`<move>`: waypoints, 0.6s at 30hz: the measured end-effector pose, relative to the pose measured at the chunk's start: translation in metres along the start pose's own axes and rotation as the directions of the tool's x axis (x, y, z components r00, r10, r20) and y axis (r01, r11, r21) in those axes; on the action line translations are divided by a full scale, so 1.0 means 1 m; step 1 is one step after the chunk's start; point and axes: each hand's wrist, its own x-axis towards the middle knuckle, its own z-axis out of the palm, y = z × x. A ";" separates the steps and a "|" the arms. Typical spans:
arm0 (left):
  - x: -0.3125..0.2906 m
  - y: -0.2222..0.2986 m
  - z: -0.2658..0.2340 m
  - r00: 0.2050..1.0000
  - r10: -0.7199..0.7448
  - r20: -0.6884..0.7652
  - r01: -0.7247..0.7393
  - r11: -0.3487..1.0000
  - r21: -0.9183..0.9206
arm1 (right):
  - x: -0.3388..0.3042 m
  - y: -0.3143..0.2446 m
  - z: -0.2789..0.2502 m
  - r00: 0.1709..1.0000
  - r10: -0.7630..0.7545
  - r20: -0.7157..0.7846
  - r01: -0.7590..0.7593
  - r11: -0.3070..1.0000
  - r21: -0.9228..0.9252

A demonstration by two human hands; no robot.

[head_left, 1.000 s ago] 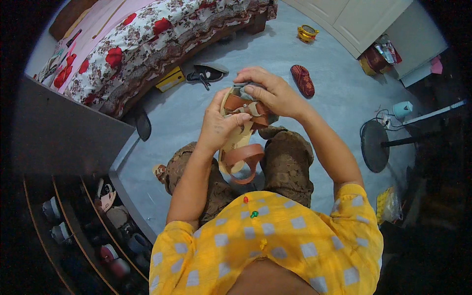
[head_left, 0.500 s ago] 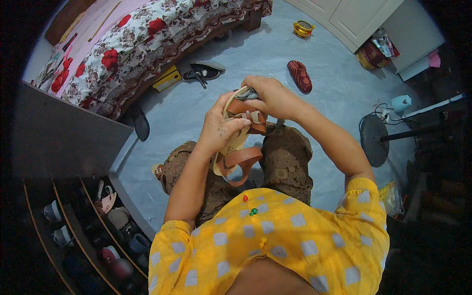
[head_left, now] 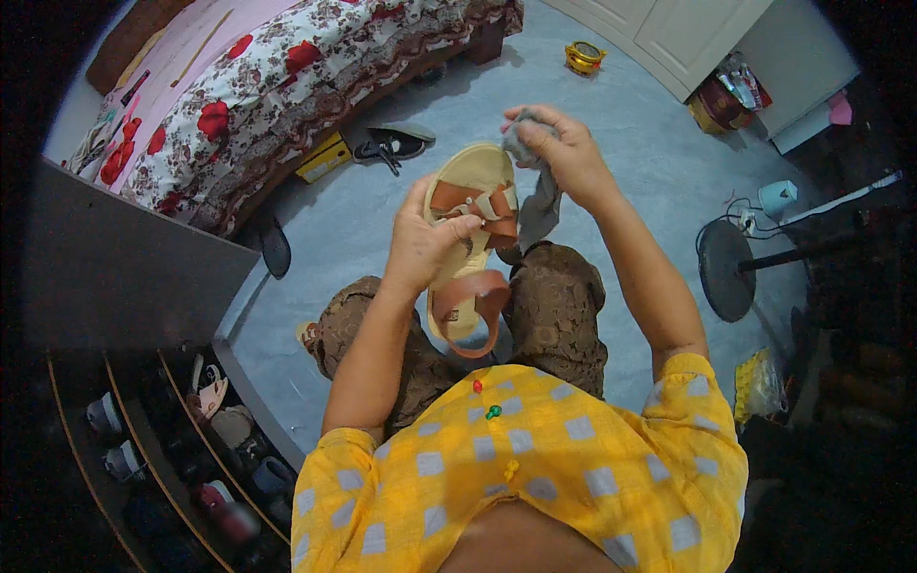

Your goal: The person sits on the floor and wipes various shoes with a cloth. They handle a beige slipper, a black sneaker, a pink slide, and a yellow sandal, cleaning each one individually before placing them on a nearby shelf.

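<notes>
My left hand [head_left: 427,239] grips a sandal [head_left: 475,164] by its side, with the thumb lying across the straps. The sandal has a cream footbed, brown and beige crossed straps at the toe and a brown ankle strap; its toe points away from me. Just right of the toe, my right hand [head_left: 571,158] is closed round a bunched grey cloth [head_left: 543,199], whose loose end hangs down beside the sandal. Cloth and toe are close together; whether they touch I cannot tell.
Below the flowered bed [head_left: 277,76] lie dark shoes [head_left: 394,148] and a yellow box [head_left: 325,158]. A shoe rack [head_left: 143,430] stands at lower left. To the right are a round black base with a pole [head_left: 728,272], a light-blue container [head_left: 778,197] and a plastic bag [head_left: 761,387]. A gold pot [head_left: 584,58] sits farther off.
My right hand has drawn the cloth away from inside the sandal's toe, up and to the right. The sandal's footbed now faces me more fully. The red patterned slipper is now hidden behind my right hand.
</notes>
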 end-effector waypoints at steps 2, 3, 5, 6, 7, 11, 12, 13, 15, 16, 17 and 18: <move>-0.004 0.004 0.003 0.999 0.007 0.039 -0.006 1.000 -0.025 | -0.005 -0.015 0.011 0.985 0.018 0.172 -0.004 0.997 -0.079; -0.004 0.005 0.002 0.999 0.003 0.039 -0.002 1.000 -0.024 | -0.006 -0.016 0.019 0.985 0.002 0.174 0.018 0.993 -0.115; -0.006 0.006 0.002 0.999 -0.006 0.044 0.007 1.000 -0.028 | -0.006 -0.017 0.029 0.984 -0.025 0.176 0.059 0.980 -0.192; -0.005 0.005 0.001 0.997 -0.012 0.073 0.015 0.999 -0.038 | -0.006 -0.017 0.028 0.984 0.076 0.161 -0.045 0.982 -0.186; -0.004 0.003 -0.002 0.995 -0.017 0.099 0.021 0.999 -0.047 | -0.005 -0.016 0.029 0.991 0.060 0.123 -0.033 0.978 -0.208; -0.006 0.001 0.000 0.977 0.005 0.211 0.082 0.912 -0.402 | -0.007 -0.015 0.021 0.999 0.029 -0.037 -0.033 0.995 -0.093; -0.008 -0.001 -0.002 0.952 -0.029 0.304 0.165 0.887 -0.432 | -0.004 -0.006 0.017 0.997 -0.003 -0.082 0.003 1.000 -0.006; -0.011 -0.003 -0.006 0.918 -0.056 0.393 0.247 0.856 -0.455 | -0.001 -0.006 0.015 0.992 -0.032 -0.126 0.042 0.996 0.079; -0.016 -0.006 -0.011 0.821 -0.092 0.563 0.411 0.780 -0.472 | -0.005 -0.009 0.009 0.988 -0.011 -0.153 0.031 0.991 0.129; -0.017 -0.005 -0.010 0.807 -0.132 0.575 0.441 0.782 -0.440 | -0.004 -0.007 0.005 0.990 0.003 -0.144 0.019 0.989 0.149; -0.019 -0.005 -0.008 0.792 -0.171 0.586 0.471 0.782 -0.408 | -0.003 -0.007 0.002 0.991 0.016 -0.134 0.007 0.986 0.169; -0.020 -0.005 -0.006 0.775 -0.211 0.596 0.501 0.780 -0.375 | -0.002 -0.008 -0.001 0.993 0.031 -0.114 -0.021 0.996 0.089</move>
